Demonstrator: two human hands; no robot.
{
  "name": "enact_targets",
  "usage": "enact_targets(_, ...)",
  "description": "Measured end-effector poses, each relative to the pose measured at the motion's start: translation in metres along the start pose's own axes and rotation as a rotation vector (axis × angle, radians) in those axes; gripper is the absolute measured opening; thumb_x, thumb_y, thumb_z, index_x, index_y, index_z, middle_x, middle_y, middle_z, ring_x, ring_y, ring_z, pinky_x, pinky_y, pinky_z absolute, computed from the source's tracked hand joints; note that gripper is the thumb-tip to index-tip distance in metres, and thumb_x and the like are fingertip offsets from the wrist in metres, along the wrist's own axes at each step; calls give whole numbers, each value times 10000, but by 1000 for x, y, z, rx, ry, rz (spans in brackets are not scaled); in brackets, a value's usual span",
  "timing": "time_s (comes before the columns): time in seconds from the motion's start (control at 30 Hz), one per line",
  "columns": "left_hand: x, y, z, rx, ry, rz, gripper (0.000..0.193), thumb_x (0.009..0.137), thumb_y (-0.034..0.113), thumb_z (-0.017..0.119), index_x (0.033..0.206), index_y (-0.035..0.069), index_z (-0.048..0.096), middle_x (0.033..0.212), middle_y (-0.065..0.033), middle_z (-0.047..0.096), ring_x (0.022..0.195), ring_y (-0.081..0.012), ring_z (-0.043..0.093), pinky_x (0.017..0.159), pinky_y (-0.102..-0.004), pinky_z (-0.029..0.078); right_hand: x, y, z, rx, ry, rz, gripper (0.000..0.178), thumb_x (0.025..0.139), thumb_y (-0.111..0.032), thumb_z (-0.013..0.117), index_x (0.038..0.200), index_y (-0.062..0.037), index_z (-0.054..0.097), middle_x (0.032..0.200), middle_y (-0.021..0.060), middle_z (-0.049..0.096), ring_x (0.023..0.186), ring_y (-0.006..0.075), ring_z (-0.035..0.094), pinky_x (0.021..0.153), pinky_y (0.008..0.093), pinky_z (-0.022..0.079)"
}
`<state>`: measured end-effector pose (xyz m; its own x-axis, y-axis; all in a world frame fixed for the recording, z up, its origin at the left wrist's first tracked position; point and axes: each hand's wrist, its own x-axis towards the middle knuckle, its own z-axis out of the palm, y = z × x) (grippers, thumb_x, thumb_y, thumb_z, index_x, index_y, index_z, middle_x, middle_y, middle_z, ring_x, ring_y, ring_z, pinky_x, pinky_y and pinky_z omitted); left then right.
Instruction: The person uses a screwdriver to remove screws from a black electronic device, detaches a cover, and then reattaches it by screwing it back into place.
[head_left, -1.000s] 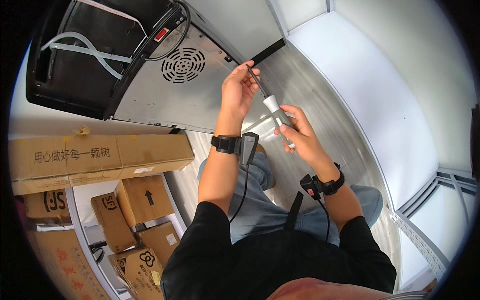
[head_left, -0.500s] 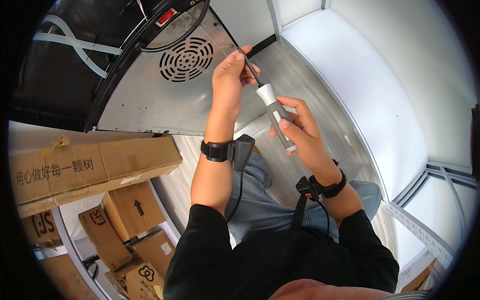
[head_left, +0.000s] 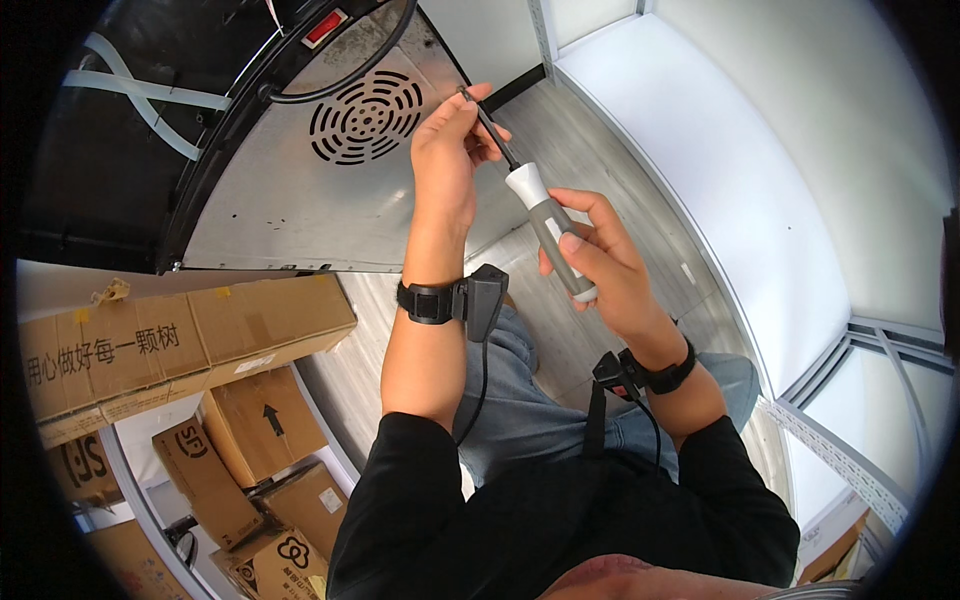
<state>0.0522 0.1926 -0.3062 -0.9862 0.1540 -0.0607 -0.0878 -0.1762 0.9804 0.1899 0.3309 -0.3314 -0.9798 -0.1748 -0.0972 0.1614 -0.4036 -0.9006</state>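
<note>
Beside the vented metal panel, a screwdriver is being steadied, its shaft pinched by the left fingers, its handle held by the right fingers; next, careful tip control seems required.

Seemingly a storeroom or workshop corner: cardboard boxes, white metal-framed shelves, a vented metal machine panel.

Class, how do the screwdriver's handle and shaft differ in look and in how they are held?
The handle is thick, grey and white; the shaft is thin and dark. The right hand grips the handle, while the left hand holds the shaft in its fingers, near the far end. Both lie along one line.
</note>
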Motion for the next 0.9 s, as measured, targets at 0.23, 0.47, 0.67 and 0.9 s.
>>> enact_targets(0.23,1,-2,-1,0,23,11,284,937,148,443,1119,-15,588,644,-11,578,585,-89,542,572,-219,422,4,3,1,122,28,4,429,941,-226,444,1325,-49,367,813,121,592,479,80,439,429,211,350)
enact_targets(0.47,0,-3,-5,30,0,12,305,939,182,481,1110,-41,602,661,-1,536,606,-101,519,575,-230,412,4,-1,1,270,-8,6,423,937,-205,449,1322,-51,363,835,125,588,467,89,441,413,220,336)
enact_targets(0.67,2,-2,-9,34,-27,12,311,942,193,480,1115,-40,593,663,-2,543,604,-95,508,565,-221,402,0,-21,10,139,87,91,425,911,-162,488,1307,-50,378,842,112,563,444,93,438,389,233,321)
enact_targets(0.9,-1,-2,-8,65,-47,-4,293,928,201,544,1120,-15,586,669,16,548,581,-73,506,544,-201,393,6,-25,16,-388,164,-28,448,843,-158,597,1226,-63,385,785,95,556,555,182,541,517,336,425)
